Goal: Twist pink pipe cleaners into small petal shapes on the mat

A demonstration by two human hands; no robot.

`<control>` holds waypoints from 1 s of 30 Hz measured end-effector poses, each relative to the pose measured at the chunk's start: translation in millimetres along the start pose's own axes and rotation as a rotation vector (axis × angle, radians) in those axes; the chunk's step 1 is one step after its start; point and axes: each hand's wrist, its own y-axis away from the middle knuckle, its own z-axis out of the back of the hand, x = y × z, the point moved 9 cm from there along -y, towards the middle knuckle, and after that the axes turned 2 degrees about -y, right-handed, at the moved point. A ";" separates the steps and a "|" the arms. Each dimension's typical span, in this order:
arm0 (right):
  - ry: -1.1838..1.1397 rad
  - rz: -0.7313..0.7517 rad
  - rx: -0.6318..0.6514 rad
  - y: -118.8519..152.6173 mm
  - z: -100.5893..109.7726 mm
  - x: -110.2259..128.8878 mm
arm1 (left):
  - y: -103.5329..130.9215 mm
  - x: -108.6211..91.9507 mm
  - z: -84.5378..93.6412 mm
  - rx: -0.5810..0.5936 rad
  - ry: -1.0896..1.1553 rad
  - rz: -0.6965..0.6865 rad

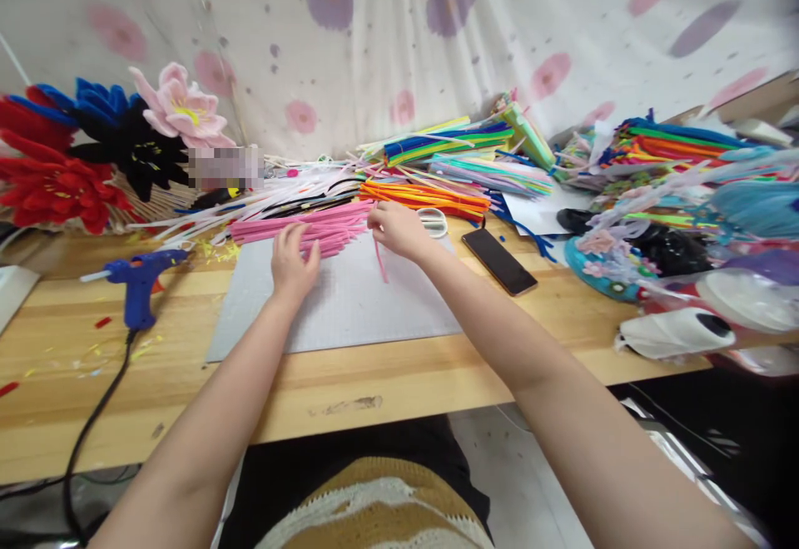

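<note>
My left hand [293, 259] lay flat, fingers spread, on fuzzy pink pipe cleaners [305, 229] atop the grey gridded mat [349, 308]; right hand [396, 229] pinched one stem.

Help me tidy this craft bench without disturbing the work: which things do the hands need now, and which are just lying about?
In use:
left hand pressing the bundle of pink fuzzy pipe cleaners
right hand pinching a single pink pipe cleaner
grey gridded cutting mat

Lying about:
blue plastic glue gun
black smartphone
white-handled scissors
orange pipe cleaner bundle
red fuzzy flowers
</note>
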 end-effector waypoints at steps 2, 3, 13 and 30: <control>-0.104 -0.074 -0.095 1.1 0.7 2.8 | 6.8 -6.2 -16.7 0.183 0.243 0.107; -0.151 -0.124 -0.138 1.2 0.2 2.3 | 14.1 -6.5 -30.1 0.317 0.402 0.216; -0.166 -0.032 -0.161 12.4 -36.3 16.5 | 50.3 5.7 -44.3 0.704 0.791 0.613; -0.642 0.006 -0.336 28.0 -51.2 13.9 | 31.6 15.0 -31.3 0.478 0.888 0.573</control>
